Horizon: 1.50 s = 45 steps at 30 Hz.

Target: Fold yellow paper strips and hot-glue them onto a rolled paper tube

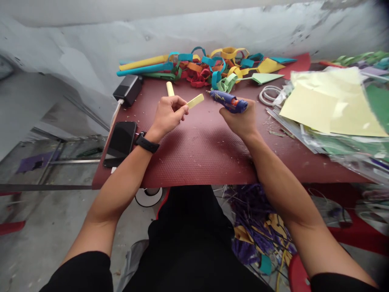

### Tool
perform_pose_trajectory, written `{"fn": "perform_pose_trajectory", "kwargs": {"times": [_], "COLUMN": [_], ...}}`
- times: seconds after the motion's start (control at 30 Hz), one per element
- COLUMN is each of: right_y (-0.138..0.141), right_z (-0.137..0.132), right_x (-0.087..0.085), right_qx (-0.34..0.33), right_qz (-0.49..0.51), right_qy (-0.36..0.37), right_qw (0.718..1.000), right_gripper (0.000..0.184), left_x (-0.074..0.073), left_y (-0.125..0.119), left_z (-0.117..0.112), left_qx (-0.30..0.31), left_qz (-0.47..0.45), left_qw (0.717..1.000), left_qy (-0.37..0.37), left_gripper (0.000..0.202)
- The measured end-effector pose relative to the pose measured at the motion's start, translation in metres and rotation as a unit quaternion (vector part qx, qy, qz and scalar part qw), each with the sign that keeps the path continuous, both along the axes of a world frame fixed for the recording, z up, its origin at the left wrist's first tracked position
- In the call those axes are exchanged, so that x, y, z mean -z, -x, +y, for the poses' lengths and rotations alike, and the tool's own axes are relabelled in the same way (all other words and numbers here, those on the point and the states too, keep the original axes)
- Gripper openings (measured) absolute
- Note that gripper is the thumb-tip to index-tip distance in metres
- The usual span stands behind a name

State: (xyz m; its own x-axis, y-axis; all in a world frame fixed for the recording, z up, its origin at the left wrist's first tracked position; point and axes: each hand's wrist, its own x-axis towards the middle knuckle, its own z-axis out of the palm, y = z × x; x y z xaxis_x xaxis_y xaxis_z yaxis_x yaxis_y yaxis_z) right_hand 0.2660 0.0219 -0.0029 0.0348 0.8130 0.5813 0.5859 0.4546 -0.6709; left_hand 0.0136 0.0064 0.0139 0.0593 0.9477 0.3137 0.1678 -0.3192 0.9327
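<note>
My left hand is closed on a pale yellow paper strip, its free end pointing right; a cream roll end sticks up behind the fingers. A black watch sits on that wrist. My right hand grips a blue glue gun whose nozzle points left toward the strip, a short gap between them. Both hands hover over the dark red table.
A chain of coloured paper loops and long rolled strips lie along the far edge. A black phone and a black adapter sit at the left. Plastic-wrapped yellow and green sheets pile up on the right. Paper scraps litter the floor.
</note>
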Motion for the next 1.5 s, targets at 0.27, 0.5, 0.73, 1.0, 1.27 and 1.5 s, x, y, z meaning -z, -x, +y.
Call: {"fn": "perform_pose_trajectory", "kwargs": {"times": [0.27, 0.5, 0.73, 1.0, 1.27, 1.5], "right_y": [-0.001, 0.001, 0.005, -0.002, -0.002, 0.003], "right_z": [-0.003, -0.012, -0.013, -0.006, -0.008, -0.012], "right_x": [-0.003, 0.000, -0.002, -0.001, -0.004, -0.001], "right_qx": [-0.052, -0.104, -0.106, -0.003, -0.072, -0.082], "right_qz": [-0.014, -0.011, -0.031, -0.058, -0.088, -0.122], "right_qy": [-0.026, -0.007, -0.009, -0.026, -0.033, -0.015], "right_qw": [0.998, 0.994, 0.994, 0.998, 0.993, 0.989], "right_gripper": [0.028, 0.030, 0.036, 0.034, 0.026, 0.034], "left_x": [0.001, 0.001, 0.001, 0.002, 0.006, 0.004], "left_y": [0.001, 0.001, -0.001, 0.001, 0.002, 0.000], "left_z": [0.002, 0.002, -0.001, 0.001, 0.005, 0.003], "left_qx": [-0.019, -0.024, -0.001, 0.000, -0.020, -0.011], "left_qz": [-0.013, 0.009, 0.010, 0.013, 0.009, 0.016], "left_qw": [0.999, 0.999, 1.000, 1.000, 0.999, 1.000], "left_qy": [0.042, 0.029, 0.006, 0.004, 0.026, 0.014], "left_gripper": [0.027, 0.028, 0.026, 0.021, 0.023, 0.021]}}
